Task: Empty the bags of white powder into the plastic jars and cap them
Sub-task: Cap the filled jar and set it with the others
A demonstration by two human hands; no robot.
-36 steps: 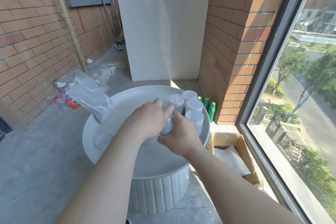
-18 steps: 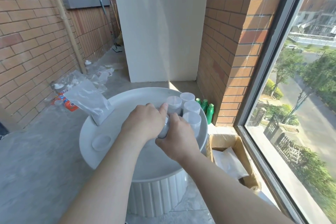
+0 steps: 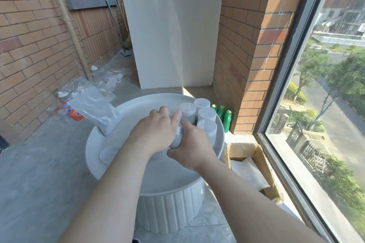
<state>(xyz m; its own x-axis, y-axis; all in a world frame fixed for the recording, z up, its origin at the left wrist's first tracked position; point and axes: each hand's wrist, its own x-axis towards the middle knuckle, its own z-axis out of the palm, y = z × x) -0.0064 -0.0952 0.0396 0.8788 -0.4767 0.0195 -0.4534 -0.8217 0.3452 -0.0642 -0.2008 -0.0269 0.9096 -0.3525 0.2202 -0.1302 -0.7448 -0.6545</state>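
Brick walls and a tall window close in a concrete-floored balcony; the head camera looks down on a round white table point(image 3: 92, 144) with a raised rim. Both hands meet over its middle around one plastic jar point(image 3: 176, 139), of which only a grey-white sliver shows between them. The left hand point(image 3: 153, 134) is curled over the jar's upper end, probably on the cap (the cap itself is hidden), while the right hand point(image 3: 192, 151) grips the body from the near right. Four capped jars point(image 3: 206, 114) stand in a tight cluster at the table's far right edge, just beyond the hands. A bag of white powder point(image 3: 96, 111) lies across the left rim, and a loose lid point(image 3: 108, 154) lies flat near it. Beside the table on the right, a cardboard box point(image 3: 262, 156) holds more white bags point(image 3: 249, 173); green bottles point(image 3: 227, 117) stand against the wall.

The step in hand looks like screwing the cap onto a fifth jar. Next, I judge, the cap needs twisting tight and the jar setting with the cluster; the bag at the left rim then calls for an open jar, and none shows.
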